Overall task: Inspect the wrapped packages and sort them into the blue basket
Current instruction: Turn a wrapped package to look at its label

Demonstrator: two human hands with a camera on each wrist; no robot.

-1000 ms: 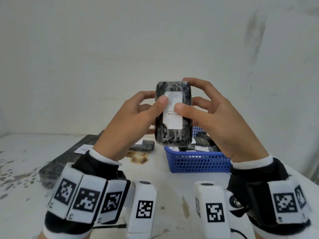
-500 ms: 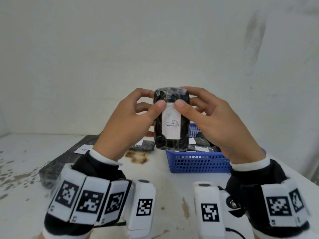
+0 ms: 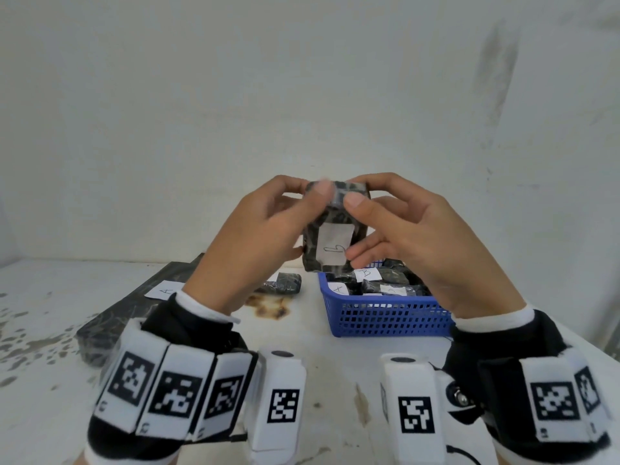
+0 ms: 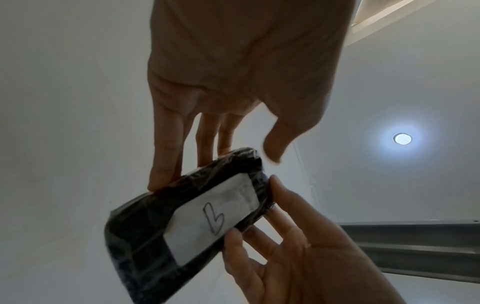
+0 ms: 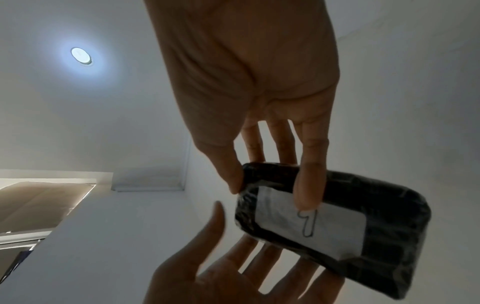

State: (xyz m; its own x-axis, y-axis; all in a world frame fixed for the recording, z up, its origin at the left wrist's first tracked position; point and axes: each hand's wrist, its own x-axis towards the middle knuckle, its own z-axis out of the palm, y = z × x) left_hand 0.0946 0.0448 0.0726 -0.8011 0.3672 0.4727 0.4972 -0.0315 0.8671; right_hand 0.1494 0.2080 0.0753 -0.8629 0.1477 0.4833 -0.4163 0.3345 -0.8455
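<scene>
I hold a black film-wrapped package [image 3: 330, 243] with a white handwritten label upright above the blue basket [image 3: 385, 317]. My right hand [image 3: 402, 229] pinches it, thumb on its top end and fingers across the label, as the right wrist view shows on the package [image 5: 337, 216]. My left hand [image 3: 265, 236] lies against the package's back with fairly straight fingers [image 4: 163, 164]. Its thumb stands a little off the wrapping in both wrist views. The basket holds several labelled black packages [image 3: 385, 283].
A small wrapped package [image 3: 281, 285] lies on the white table [image 3: 302, 347] left of the basket. Further left lies a long flat black parcel [image 3: 127, 313] with a white label. A brown stain marks the table between them. A wall stands close behind.
The package has come down toward the basket and tipped, its top end leaning toward me. Both thumbs slid from the label up to the top end, and the left thumb lifted off.
</scene>
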